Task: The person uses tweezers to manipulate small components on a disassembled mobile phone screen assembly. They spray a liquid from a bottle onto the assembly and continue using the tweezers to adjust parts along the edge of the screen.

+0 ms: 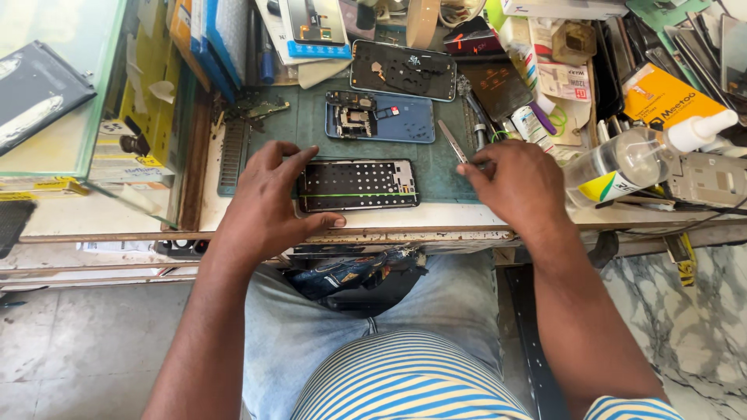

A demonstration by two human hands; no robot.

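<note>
A black phone display frame (358, 185) with rows of small dots and a green line across it lies flat on the green work mat (436, 167). My left hand (268, 202) grips its left end, thumb under the near edge and fingers over the far corner. My right hand (513, 183) rests to the right of the frame, fingers closed on metal tweezers (453, 141) that point up and to the left. Behind the frame lies an open blue phone body (381, 117) with its circuit board showing, and a dark phone panel (403, 70) farther back.
A clear spray bottle (630, 159) lies on its side at the right. Boxes, packets and phone parts crowd the back and right of the bench. A glass case (62, 85) stands at the left. My legs sit below the bench edge (389, 233).
</note>
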